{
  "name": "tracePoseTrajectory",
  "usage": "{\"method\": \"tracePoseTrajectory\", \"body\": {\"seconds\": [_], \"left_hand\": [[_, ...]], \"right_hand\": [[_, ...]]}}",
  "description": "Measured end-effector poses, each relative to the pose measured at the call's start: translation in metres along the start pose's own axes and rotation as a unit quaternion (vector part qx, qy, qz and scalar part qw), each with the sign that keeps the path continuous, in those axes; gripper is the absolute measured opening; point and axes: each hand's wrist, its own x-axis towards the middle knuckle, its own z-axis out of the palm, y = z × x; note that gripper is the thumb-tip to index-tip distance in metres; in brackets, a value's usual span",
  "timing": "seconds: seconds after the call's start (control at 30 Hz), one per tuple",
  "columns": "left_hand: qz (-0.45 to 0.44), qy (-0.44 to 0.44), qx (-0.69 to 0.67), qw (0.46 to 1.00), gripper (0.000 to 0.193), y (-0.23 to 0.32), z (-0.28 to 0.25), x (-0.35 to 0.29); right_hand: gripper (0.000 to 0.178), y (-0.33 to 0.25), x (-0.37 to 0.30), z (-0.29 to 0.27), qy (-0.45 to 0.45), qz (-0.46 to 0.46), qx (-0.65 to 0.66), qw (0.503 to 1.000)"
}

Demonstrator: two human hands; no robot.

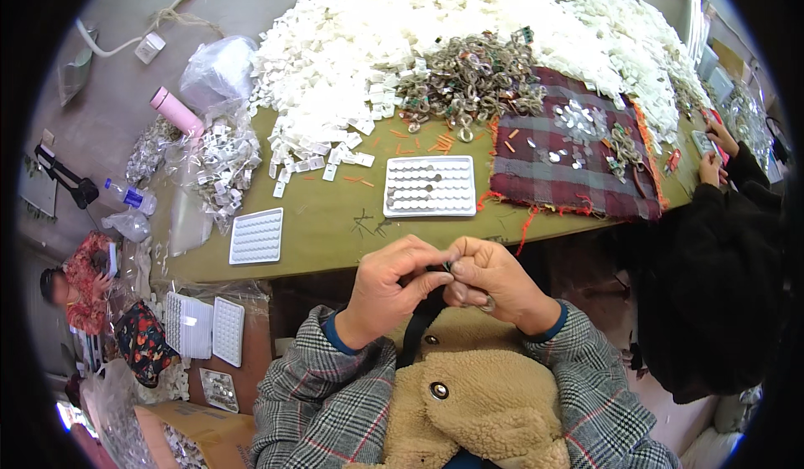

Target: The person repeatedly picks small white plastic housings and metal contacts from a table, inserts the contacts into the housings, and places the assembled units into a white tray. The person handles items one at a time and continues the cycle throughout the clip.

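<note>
My left hand (pixel 400 283) and my right hand (pixel 496 278) meet in front of my chest, just off the table's near edge. Both are closed in a pinch, fingertips together on a small dark piece (pixel 446 267), too small to make out. Under the right hand's curled fingers a shiny spot shows; I cannot tell what it is. Beyond my hands lies a white moulded tray (pixel 430 207), with several small grey round pieces among its rows of pockets. Farther left is a second white tray (pixel 256 236), its pockets showing no grey pieces.
A large heap of white plastic pieces (pixel 335 59) covers the table's back. A pile of beige and grey coiled parts (pixel 473 84) sits before it. A plaid cloth (pixel 536 167) holds clear discs. A pink flask (pixel 176 110) stands left. At right, a person in black (pixel 712 293) holds a phone.
</note>
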Motion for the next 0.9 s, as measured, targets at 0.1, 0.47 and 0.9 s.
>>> {"method": "tracePoseTrajectory", "body": {"seconds": [0.1, 0.47, 0.9], "left_hand": [[0.070, -0.032, 0.081, 0.994, 0.024, 0.001, -0.005, 0.005], [0.014, 0.025, 0.525, 0.851, 0.002, -0.077, -0.091, 0.078], [-0.046, 0.214, 0.295, 0.930, 0.007, -0.092, -0.084, 0.060]], "right_hand": [[0.009, -0.005, -0.001, -0.005, 0.005, 0.075, 0.017, 0.997], [0.008, -0.022, -0.010, -0.024, -0.026, -0.042, -0.055, 0.997], [0.007, -0.005, -0.011, -0.011, 0.029, -0.145, -0.187, 0.971]]}}
